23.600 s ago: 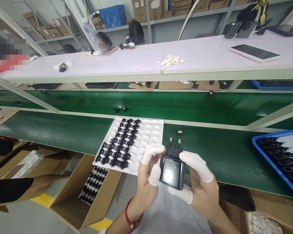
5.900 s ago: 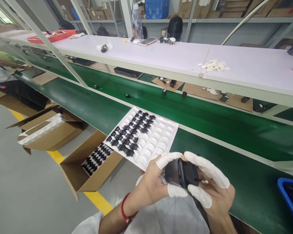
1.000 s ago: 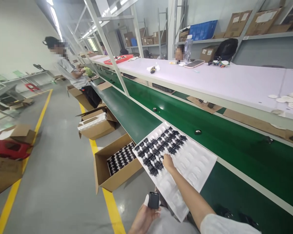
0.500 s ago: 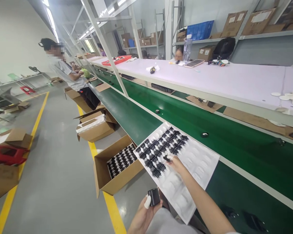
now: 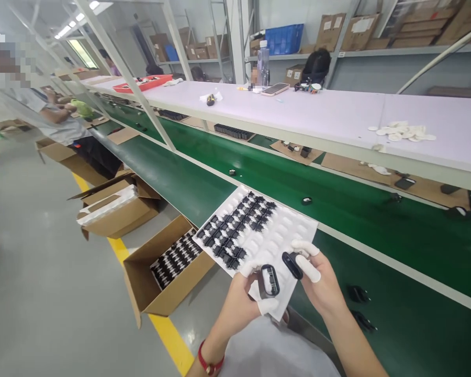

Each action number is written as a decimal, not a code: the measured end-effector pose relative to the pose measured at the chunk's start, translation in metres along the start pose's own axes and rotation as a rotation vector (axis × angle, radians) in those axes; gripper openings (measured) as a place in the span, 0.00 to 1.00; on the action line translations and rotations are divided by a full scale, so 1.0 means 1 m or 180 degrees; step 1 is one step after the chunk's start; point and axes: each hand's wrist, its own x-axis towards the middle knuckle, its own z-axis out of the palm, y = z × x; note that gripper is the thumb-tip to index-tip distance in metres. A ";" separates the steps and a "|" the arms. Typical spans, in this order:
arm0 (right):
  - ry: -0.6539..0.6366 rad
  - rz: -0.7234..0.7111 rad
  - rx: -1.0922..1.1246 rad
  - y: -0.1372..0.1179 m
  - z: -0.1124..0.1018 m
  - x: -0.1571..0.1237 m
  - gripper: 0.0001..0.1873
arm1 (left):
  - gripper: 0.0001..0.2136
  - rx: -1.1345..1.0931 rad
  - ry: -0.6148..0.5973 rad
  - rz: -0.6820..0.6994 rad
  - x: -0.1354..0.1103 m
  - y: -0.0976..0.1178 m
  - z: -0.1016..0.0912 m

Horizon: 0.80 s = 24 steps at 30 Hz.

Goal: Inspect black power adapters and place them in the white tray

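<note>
My left hand [image 5: 246, 293], with white finger cots, grips a black charger body [image 5: 268, 281] with its open end turned up. My right hand [image 5: 317, 280], also in finger cots, pinches a small black plug part [image 5: 292, 264] just right of the charger body. Both hands hover over the near corner of a white blister tray [image 5: 286, 230] that lies on the green conveyor belt [image 5: 396, 293]. Several black plug parts [image 5: 235, 225] fill the tray's left half.
An open cardboard box [image 5: 141, 272] of black parts stands on the floor under the tray, with another box [image 5: 113, 209] beyond it. Two black parts [image 5: 359, 303] lie on the belt at my right. Another person [image 5: 63, 131] works at the far left. A white shelf [image 5: 317, 112] runs above.
My right hand has lifted a plug part off the tray and brought it back to the charger body, which my left hand has raised. The view has swung right.
</note>
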 end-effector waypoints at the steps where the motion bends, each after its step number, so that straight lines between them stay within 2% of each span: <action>1: 0.0004 -0.0072 -0.0051 -0.010 -0.001 -0.007 0.18 | 0.27 0.0179 -0.0131 0.0094 -0.001 0.004 0.006; 3: 0.0050 -0.0364 -0.0292 -0.026 -0.004 -0.021 0.13 | 0.24 0.0513 -0.0327 0.0296 -0.005 0.012 0.019; 6: 0.0112 -0.1216 -0.1041 -0.044 -0.010 -0.040 0.04 | 0.22 0.0894 -0.0339 0.0602 -0.012 0.023 0.035; 9: 0.0012 -0.1857 -0.1694 -0.059 -0.015 -0.053 0.07 | 0.23 0.1347 -0.0251 0.0818 -0.018 0.032 0.047; 14: -0.0102 -0.2365 -0.2144 -0.071 -0.025 -0.065 0.10 | 0.26 0.1697 -0.0306 0.1184 -0.023 0.034 0.062; 19: -0.0110 -0.2486 -0.2238 -0.072 -0.034 -0.070 0.10 | 0.26 0.1751 -0.0382 0.1411 -0.026 0.034 0.076; 24: 0.0080 -0.2709 -0.2297 -0.073 -0.042 -0.074 0.10 | 0.27 0.1816 -0.0509 0.1508 -0.025 0.035 0.085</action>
